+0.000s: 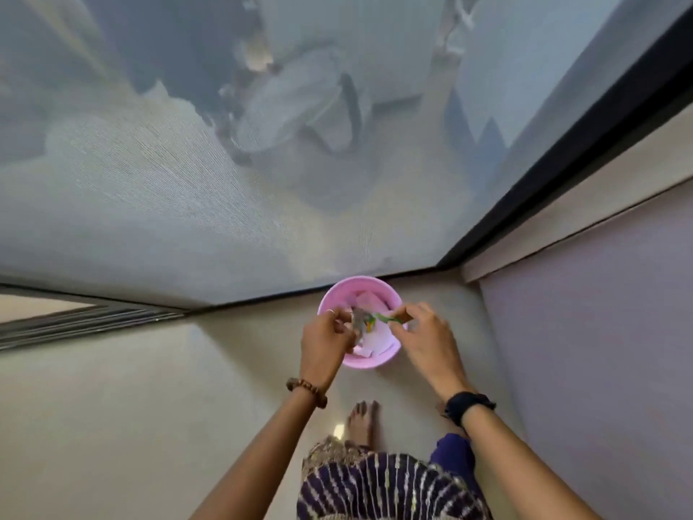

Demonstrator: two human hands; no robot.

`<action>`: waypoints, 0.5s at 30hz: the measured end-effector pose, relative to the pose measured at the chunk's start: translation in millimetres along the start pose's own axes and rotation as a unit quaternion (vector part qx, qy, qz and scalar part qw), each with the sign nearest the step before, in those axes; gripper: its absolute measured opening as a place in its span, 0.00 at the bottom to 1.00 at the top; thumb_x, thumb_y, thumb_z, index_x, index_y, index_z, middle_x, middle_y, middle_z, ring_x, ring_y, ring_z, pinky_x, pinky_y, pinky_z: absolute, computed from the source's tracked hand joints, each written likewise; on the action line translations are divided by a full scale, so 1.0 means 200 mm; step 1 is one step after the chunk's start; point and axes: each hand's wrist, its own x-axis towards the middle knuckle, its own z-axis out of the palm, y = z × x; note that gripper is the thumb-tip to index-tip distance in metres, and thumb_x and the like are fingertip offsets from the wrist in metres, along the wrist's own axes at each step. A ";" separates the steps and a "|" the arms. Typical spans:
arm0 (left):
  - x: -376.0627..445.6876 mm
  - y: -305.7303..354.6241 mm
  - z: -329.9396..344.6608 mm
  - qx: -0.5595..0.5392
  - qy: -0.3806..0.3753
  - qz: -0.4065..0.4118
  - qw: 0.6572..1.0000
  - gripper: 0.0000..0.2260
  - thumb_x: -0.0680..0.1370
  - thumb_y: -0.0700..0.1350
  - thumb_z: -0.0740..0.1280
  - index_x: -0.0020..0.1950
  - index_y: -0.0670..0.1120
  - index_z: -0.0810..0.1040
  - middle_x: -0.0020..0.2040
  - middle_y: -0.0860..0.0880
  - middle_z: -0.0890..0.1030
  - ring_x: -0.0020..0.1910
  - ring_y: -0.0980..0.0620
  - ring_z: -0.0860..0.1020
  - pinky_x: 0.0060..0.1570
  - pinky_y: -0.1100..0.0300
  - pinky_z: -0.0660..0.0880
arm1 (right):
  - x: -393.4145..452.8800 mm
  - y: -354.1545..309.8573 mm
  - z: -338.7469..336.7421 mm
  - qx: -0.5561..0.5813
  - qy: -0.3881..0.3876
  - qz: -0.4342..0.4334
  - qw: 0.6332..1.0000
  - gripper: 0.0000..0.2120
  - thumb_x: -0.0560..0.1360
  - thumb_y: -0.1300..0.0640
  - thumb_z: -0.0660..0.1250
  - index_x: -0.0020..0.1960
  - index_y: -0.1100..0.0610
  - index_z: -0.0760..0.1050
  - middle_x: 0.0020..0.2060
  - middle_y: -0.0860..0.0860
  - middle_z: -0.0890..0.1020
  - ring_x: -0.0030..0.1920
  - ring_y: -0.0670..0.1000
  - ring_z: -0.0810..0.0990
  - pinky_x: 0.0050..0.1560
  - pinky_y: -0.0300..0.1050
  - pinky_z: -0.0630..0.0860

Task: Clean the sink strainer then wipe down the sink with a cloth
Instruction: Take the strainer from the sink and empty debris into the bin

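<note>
Strainer [359, 321] in left hand [325, 341] grip, above pink bin [378, 360]; right hand [425, 337] beside.

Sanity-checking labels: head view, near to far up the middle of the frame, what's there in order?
Patterned garment → bare foot → pink bin on the floor, with the left hand and right hand working over it → dark window frame → mesh screen.

Soft daylight comes through the mesh screen [157, 189] far ahead of me; everything behind it is hazy. My hands look slightly blurred, and the wide lens bends straight edges.
</note>
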 end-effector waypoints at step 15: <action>0.69 -0.54 0.39 -0.068 -0.091 -0.077 0.991 0.09 0.76 0.34 0.60 0.54 0.36 0.76 0.41 0.44 0.78 0.30 0.50 0.77 0.32 0.61 0.79 | 0.50 0.55 0.67 0.182 -0.031 0.190 0.964 0.10 0.74 0.67 0.63 0.53 0.63 0.78 0.30 0.52 0.79 0.27 0.48 0.78 0.31 0.38 0.79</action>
